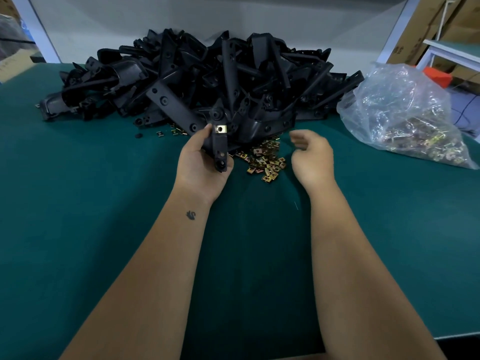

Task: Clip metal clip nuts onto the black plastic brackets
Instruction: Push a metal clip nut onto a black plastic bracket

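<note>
My left hand [201, 165] grips a black plastic bracket [220, 148] held upright above the green table. A brass-coloured clip nut [220, 129] sits clipped across the bracket's upper part. My right hand [310, 154] hovers to the right of it, fingers loosely curled and apart, holding nothing that I can see. Between and just beyond the hands lies a loose heap of clip nuts [266, 162] on the table. A large pile of black brackets [197, 74] fills the back of the table.
A clear plastic bag of clip nuts [405, 118] lies at the right. A few stray clip nuts [171, 132] lie left of the held bracket. Green table surface [78, 203] spreads all around. Cardboard boxes and a white frame stand at the far right.
</note>
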Demonstrator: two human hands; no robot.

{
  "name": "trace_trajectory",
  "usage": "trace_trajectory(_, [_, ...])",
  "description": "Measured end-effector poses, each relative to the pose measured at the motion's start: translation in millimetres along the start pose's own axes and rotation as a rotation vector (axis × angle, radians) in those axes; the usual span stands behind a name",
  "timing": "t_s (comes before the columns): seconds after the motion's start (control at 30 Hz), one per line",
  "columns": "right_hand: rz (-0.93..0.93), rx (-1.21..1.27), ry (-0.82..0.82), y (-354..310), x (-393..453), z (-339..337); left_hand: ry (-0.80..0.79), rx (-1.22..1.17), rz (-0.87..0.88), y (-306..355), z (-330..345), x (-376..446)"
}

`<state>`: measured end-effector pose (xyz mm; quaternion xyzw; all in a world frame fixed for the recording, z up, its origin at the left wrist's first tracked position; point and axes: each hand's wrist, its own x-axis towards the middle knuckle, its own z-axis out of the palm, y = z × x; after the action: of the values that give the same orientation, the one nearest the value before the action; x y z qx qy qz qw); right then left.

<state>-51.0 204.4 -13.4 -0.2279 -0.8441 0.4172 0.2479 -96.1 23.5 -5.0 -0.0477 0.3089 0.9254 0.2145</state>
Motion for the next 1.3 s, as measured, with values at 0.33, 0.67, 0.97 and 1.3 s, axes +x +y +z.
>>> trace_trajectory(0.33, [-0.165,-0.263,-0.154,-5.0,-2.1,13.6,0.003,-0.014,0.018,1.2,1.0,-1.3])
trace_trajectory(0.67, [-0.001,0.415,-0.009,-27.7,-10.6,22.8,-0.024,-0.008,0.017,-0.7,-2.1,3.3])
trace_trajectory(0.97, [0.039,0.884,-0.226,-50.1,-25.3,34.8,-0.131,-0.084,0.039,1.1,-2.9,5.5])
trace_trajectory(1.3, [0.058,0.934,-0.321,-50.0,-26.1,34.2,-0.159,-0.162,0.041,2.1,-3.2,5.4])
